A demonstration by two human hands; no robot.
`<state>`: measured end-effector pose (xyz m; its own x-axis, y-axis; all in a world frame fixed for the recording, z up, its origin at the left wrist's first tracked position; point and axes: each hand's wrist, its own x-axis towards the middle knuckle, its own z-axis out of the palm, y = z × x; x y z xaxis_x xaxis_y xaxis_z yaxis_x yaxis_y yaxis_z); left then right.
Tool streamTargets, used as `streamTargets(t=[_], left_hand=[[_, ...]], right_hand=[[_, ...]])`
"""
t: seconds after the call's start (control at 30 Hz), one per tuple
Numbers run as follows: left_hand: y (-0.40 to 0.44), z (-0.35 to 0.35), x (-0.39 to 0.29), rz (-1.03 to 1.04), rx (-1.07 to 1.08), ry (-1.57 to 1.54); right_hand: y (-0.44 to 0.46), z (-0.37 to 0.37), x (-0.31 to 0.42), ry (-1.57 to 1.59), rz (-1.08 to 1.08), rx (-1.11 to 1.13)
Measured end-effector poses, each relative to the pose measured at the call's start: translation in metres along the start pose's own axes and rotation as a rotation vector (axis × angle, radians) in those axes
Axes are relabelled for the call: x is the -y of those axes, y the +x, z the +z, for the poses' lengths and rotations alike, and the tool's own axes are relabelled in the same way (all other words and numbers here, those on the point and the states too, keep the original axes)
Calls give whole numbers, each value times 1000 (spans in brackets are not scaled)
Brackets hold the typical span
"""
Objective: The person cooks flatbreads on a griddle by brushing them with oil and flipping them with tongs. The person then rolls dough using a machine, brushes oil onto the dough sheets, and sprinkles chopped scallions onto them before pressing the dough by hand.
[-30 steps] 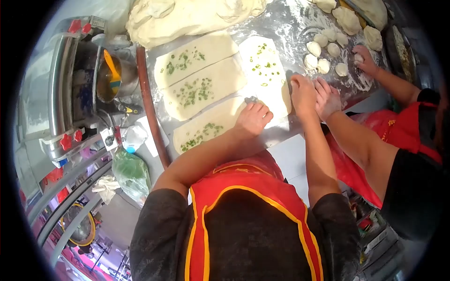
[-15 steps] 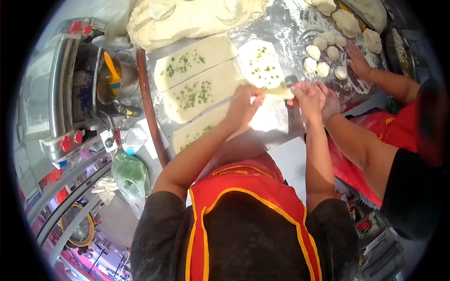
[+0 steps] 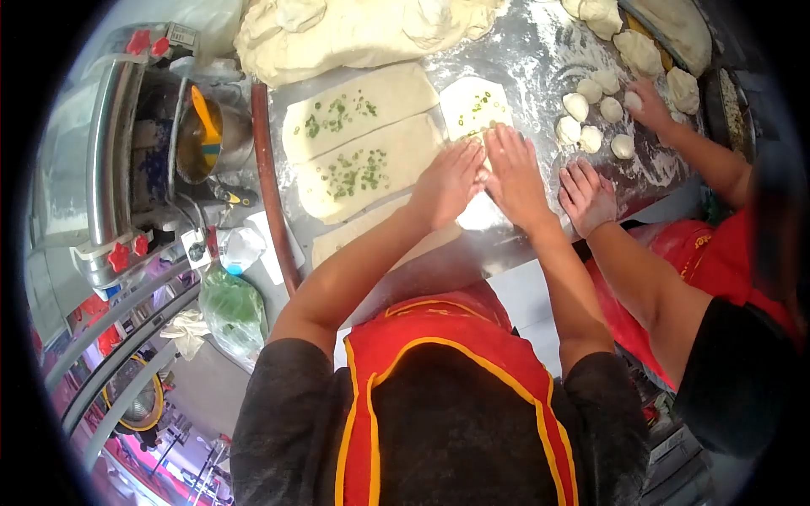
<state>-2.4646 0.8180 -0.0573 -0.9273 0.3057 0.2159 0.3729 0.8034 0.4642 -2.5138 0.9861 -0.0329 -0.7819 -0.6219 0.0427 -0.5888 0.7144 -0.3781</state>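
Note:
Side by side, my left hand (image 3: 449, 181) and my right hand (image 3: 513, 173) press on the near part of a dough sheet (image 3: 472, 101) sprinkled with chopped green onion. The near end of that sheet is folded or rolled under my fingers, which mostly hide it. The fingers of both hands are stretched out over the dough. Left of them lie an upper dough sheet (image 3: 396, 88) and a middle dough sheet (image 3: 409, 148), each with green onion. A lower dough sheet (image 3: 346, 240) is partly covered by my left forearm.
A large dough mass (image 3: 354, 38) lies at the back. Small dough balls (image 3: 591, 139) rest on the floured steel table (image 3: 523, 67). A co-worker's hands (image 3: 588, 198) are close on the right. On the left are a brown rod (image 3: 268, 185) and a pot with an orange brush (image 3: 205, 118).
The near end of the onion-topped sheet was lifted and brought away from me, leaving less of it flat. Both my hands moved onto it, close together. The co-worker's left hand separated from beside my right hand.

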Motion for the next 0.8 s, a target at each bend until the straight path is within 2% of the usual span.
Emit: streamTargets(t=[0.1, 0.2, 0.3, 0.4, 0.53, 0.7, 0.77, 0.8], left_hand=[[-2, -2, 0, 38, 75, 53], [0, 3, 4, 44, 51, 50], [2, 1, 9, 84, 85, 82], [2, -11, 3, 14, 110, 31], [-1, -7, 4, 85, -3, 29], [10, -9, 10, 119, -122, -21], [28, -30, 10, -148, 86, -139], [33, -40, 7, -288, 199, -204]], right_hand=[[-10, 16, 1, -84, 38, 32], [-11, 22, 5, -145, 109, 44], [-9, 11, 8, -44, 90, 16], [-14, -19, 5, 28, 13, 86], [-17, -13, -14, 122, 58, 16], [-11, -18, -22, 30, -77, -68], [-1, -22, -22, 100, -61, -164], [6, -29, -17, 181, 12, -129]])
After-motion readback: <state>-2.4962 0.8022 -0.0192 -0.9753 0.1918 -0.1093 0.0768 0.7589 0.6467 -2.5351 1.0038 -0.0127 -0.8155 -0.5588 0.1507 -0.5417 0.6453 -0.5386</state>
